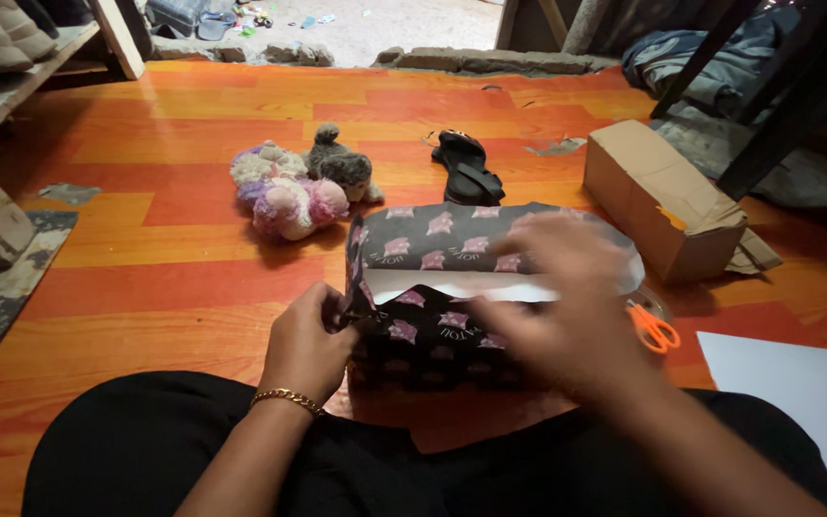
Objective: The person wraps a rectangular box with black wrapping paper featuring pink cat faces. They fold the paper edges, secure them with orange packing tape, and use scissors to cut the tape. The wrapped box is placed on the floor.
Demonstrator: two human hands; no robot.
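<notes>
A box wrapped in black paper with a pink pattern (433, 251) rests on the floor in front of my lap. A white strip of the paper's underside shows along its top. My left hand (310, 340), with a gold bracelet at the wrist, pinches the paper fold at the box's left end. My right hand (559, 304) is blurred and lies over the right half of the box, pressing on the paper.
Orange-handled scissors (655, 329) lie right of the box. A brown cardboard box (660, 196) stands behind them, a white sheet (804, 393) at the right edge. Plush toys (291, 190) and a black sandal (469, 168) lie farther back on the orange floor.
</notes>
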